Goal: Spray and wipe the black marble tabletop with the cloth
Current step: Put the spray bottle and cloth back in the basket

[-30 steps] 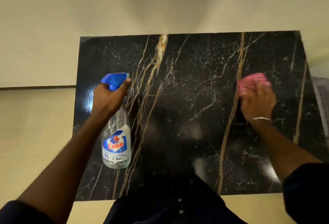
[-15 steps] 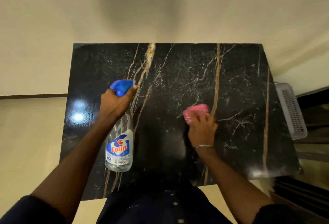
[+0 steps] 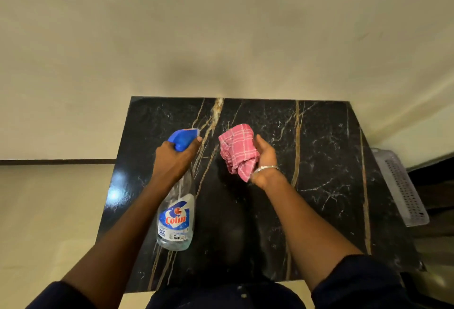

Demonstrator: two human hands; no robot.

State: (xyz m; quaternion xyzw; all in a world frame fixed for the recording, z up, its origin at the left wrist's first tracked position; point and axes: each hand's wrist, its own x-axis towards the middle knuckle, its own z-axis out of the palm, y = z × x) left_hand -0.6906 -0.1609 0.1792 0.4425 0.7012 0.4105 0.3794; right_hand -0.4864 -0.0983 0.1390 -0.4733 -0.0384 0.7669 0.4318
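The black marble tabletop [image 3: 326, 161] with gold and white veins fills the lower middle of the head view. My left hand [image 3: 175, 159] grips the neck of a clear spray bottle [image 3: 175, 222] with a blue trigger head and a blue label, held above the left half of the top. My right hand [image 3: 266, 159] is turned palm up above the middle of the top. It holds a bunched pink checked cloth [image 3: 237, 150], lifted off the marble. A metal bangle sits on the right wrist.
A cream wall runs behind the table's far edge. A grey perforated plastic basket [image 3: 403, 191] stands past the right edge. Pale floor lies to the left. Dark sleeves and dark clothing are at the bottom of the frame.
My right hand slid the cloth leftward across the marble, then lifted it and turned palm up. The left hand kept the bottle in much the same place. The camera tilted upward.
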